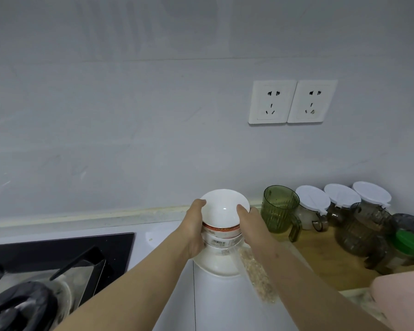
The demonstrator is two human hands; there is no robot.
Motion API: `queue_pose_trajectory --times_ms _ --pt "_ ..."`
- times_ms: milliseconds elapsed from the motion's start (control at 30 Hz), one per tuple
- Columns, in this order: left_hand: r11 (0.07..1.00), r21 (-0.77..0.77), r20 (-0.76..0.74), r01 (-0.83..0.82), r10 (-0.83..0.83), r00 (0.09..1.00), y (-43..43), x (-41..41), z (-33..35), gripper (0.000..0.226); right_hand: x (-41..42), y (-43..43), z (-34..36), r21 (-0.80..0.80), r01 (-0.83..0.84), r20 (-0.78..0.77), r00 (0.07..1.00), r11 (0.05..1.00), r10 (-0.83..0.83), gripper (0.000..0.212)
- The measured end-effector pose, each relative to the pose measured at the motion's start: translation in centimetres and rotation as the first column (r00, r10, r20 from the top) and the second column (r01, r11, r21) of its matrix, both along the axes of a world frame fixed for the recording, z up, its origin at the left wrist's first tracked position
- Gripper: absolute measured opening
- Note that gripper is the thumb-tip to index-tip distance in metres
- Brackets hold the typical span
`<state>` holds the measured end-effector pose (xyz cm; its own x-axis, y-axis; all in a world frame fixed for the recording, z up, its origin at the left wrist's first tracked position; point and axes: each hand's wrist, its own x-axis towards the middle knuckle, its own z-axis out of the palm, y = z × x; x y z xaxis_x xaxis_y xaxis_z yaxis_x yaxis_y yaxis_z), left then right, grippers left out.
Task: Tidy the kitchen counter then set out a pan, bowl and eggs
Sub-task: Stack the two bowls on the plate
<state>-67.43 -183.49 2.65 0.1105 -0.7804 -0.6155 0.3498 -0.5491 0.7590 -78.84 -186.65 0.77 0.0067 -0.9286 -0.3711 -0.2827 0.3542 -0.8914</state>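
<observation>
While the two forearms reach forward over the white counter (215, 304), the left hand (194, 229) and the right hand (251, 225) press from both sides on a stack of white bowls (221, 225), with the fingers curled around it. The stack stands on the counter near the wall, and the top bowl (222, 209) is tilted toward the camera; probably the person holds the pile from two sides so that it does not slide apart. One bowl in the middle has a red rim and a barcode sticker. At the near left is a black gas stove (58, 249). To the right, a green plastic mug (280, 211) and three jars with white lids (342, 201) stand on a wooden board (325, 263). Behind, two sockets (292, 101) sit on the grey wall.
</observation>
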Motion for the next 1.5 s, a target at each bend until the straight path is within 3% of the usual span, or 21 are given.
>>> queue_pose_trajectory --times_ms 133,300,367,433,533,633,733,967,1233,1500 --pt "0.998 -0.019 0.004 -0.067 0.067 0.998 0.1 0.1 -0.6 0.049 0.1 0.3 -0.6 -0.06 0.031 0.0 1.0 0.998 -0.032 0.043" --pt "0.998 -0.055 0.131 -0.005 0.013 0.991 0.7 0.2 0.3 0.052 -0.1 0.9 -0.1 -0.084 0.035 0.03 0.999 0.996 -0.033 0.043" --pt "0.994 -0.106 0.188 -0.012 0.032 0.982 1.3 0.4 1.4 0.036 0.1 1.3 0.5 -0.134 0.054 0.014 0.999 0.99 -0.052 0.049" --pt "0.988 -0.148 0.199 -0.048 0.078 0.977 2.4 0.9 2.6 0.023 0.5 1.9 1.3 -0.186 0.097 0.017 0.995 0.978 -0.096 0.051" --pt "0.967 -0.222 0.234 -0.127 0.179 0.956 4.5 2.8 4.0 0.039 1.7 3.5 2.8 -0.233 0.157 0.025 0.988 0.96 -0.155 0.042" --pt "0.94 -0.277 0.287 -0.198 0.277 0.917 8.0 5.8 5.0 0.027 4.0 6.0 4.5 -0.284 0.137 -0.017 0.989 0.949 -0.148 0.038" --pt "0.92 -0.305 0.317 -0.245 0.34 0.885 12.3 9.6 5.6 0.013 7.9 9.2 5.9 -0.336 0.061 -0.013 0.998 0.94 -0.069 0.036" --pt "0.84 -0.358 0.32 -0.408 0.521 0.791 25.6 20.3 6.2 0.007 20.6 21.1 7.7 -0.308 -0.273 0.103 0.943 0.911 0.317 0.023" --pt "0.683 -0.345 0.344 -0.643 0.73 0.591 47.1 34.3 5.9 0.015 37.7 40.6 7.1 -0.161 -0.625 0.161 0.747 0.764 0.645 0.017" --pt "0.538 -0.27 0.295 -0.798 0.836 0.464 59.9 42.3 5.2 0.006 47.4 52.6 6.2 -0.065 -0.785 0.175 0.598 0.616 0.782 0.01"
